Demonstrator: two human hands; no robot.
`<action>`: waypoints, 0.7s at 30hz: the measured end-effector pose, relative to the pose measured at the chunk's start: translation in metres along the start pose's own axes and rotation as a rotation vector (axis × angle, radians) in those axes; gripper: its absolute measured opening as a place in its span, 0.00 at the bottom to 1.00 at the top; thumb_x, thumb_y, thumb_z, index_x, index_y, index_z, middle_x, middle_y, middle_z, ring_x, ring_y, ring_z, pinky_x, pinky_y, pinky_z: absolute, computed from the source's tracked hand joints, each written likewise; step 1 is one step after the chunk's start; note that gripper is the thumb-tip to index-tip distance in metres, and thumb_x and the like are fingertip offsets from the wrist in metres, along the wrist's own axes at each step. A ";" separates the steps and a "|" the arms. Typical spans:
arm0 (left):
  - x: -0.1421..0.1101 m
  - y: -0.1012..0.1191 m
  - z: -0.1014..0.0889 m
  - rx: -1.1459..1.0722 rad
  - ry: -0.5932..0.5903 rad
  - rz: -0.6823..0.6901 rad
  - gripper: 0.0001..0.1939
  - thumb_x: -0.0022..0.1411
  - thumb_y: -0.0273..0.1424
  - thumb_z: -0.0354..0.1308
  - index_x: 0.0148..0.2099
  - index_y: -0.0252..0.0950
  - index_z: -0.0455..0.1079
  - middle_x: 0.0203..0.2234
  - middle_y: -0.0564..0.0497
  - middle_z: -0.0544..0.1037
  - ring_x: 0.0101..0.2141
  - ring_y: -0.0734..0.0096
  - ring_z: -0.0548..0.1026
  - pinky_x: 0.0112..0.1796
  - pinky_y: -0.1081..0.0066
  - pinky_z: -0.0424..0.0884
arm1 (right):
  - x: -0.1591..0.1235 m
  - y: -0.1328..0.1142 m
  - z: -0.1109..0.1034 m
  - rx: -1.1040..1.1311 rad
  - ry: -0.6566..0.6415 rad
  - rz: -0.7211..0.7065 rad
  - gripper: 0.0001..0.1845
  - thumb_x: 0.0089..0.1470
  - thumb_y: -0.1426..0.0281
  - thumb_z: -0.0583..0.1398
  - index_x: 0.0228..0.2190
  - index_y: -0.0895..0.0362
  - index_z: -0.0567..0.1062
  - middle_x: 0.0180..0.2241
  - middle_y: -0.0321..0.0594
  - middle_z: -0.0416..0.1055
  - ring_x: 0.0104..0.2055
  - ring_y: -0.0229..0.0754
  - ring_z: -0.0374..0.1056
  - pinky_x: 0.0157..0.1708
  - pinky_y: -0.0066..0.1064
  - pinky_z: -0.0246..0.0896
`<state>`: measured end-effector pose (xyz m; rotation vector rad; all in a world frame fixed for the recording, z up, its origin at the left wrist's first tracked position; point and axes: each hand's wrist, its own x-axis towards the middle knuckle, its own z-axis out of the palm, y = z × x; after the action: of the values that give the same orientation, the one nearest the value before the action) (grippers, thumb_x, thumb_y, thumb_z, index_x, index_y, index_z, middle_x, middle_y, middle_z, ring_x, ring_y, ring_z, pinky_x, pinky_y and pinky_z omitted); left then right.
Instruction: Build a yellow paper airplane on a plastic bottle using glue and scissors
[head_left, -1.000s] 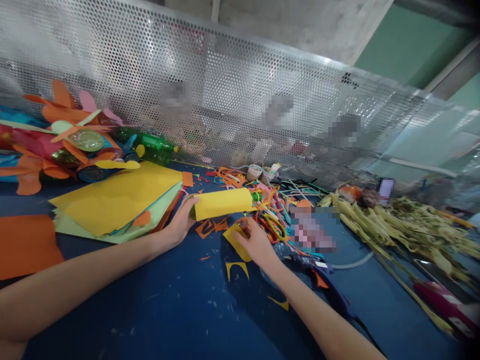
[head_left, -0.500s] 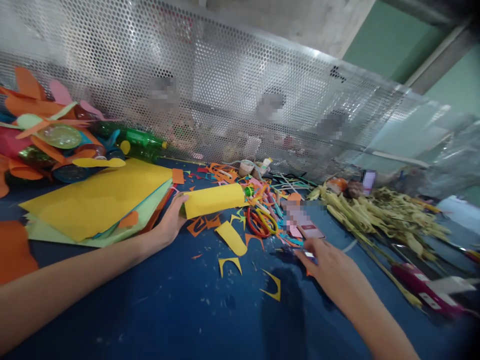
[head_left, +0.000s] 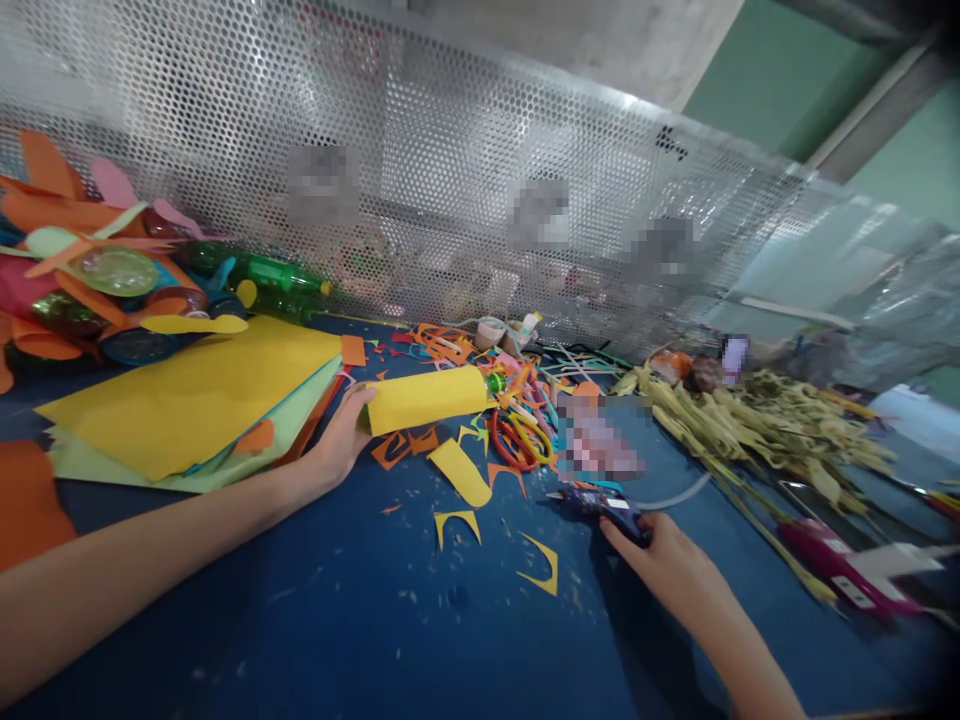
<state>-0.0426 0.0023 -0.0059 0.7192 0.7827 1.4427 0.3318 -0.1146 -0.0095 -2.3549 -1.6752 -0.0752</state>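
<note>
On the left, my left hand (head_left: 343, 436) is closed around the base end of a plastic bottle wrapped in yellow paper (head_left: 427, 398). The bottle lies sideways, with its green cap end (head_left: 495, 383) pointing right. At the right, my right hand (head_left: 671, 552) grips the rear of a dark blue hot glue gun (head_left: 592, 502), whose nozzle points left. Its handle is mostly hidden by my fingers. Between my hands lie a rounded yellow paper piece (head_left: 461, 472) and yellow offcuts (head_left: 541, 565).
Colored paper sheets (head_left: 202, 400) lie at left, below decorated bottles (head_left: 112, 270). Paper scraps and scissors with red and yellow handles (head_left: 521, 442) spread across the middle. Dried husks (head_left: 750, 425) and a magenta power strip (head_left: 847, 570) sit right. A perforated metal screen (head_left: 450, 150) stands behind.
My right hand has shifted right and down toward the rear of the glue gun, exposing more of its body. My left hand and the wrapped bottle have stayed almost still.
</note>
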 end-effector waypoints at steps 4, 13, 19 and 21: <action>0.000 0.000 0.000 0.003 0.005 -0.002 0.13 0.54 0.34 0.55 0.43 0.37 0.66 0.38 0.50 0.74 0.44 0.62 0.71 0.41 0.66 0.69 | -0.001 -0.006 -0.011 0.078 -0.077 0.194 0.30 0.42 0.47 0.53 0.34 0.60 0.70 0.30 0.49 0.73 0.34 0.51 0.70 0.31 0.34 0.60; 0.000 0.000 0.001 0.006 -0.010 -0.009 0.15 0.54 0.35 0.55 0.44 0.36 0.66 0.38 0.49 0.75 0.43 0.61 0.72 0.42 0.65 0.69 | -0.010 -0.013 -0.030 0.981 -0.247 0.246 0.16 0.39 0.59 0.64 0.28 0.58 0.74 0.25 0.37 0.73 0.29 0.42 0.68 0.26 0.28 0.63; -0.001 0.001 0.001 0.025 -0.001 -0.015 0.15 0.53 0.35 0.55 0.44 0.36 0.66 0.39 0.49 0.75 0.43 0.61 0.72 0.42 0.65 0.69 | -0.006 -0.032 -0.035 1.370 -0.389 0.301 0.13 0.38 0.68 0.67 0.31 0.55 0.75 0.36 0.40 0.74 0.35 0.43 0.71 0.35 0.30 0.70; -0.001 0.000 0.001 0.034 0.005 -0.003 0.15 0.53 0.35 0.56 0.43 0.36 0.66 0.38 0.49 0.75 0.42 0.61 0.73 0.42 0.64 0.69 | -0.003 -0.039 -0.036 1.393 -0.414 0.264 0.12 0.39 0.68 0.67 0.30 0.55 0.75 0.33 0.39 0.74 0.33 0.41 0.71 0.33 0.28 0.69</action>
<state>-0.0422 0.0011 -0.0054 0.7404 0.8138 1.4323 0.2981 -0.1141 0.0312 -1.4330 -0.8895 1.2416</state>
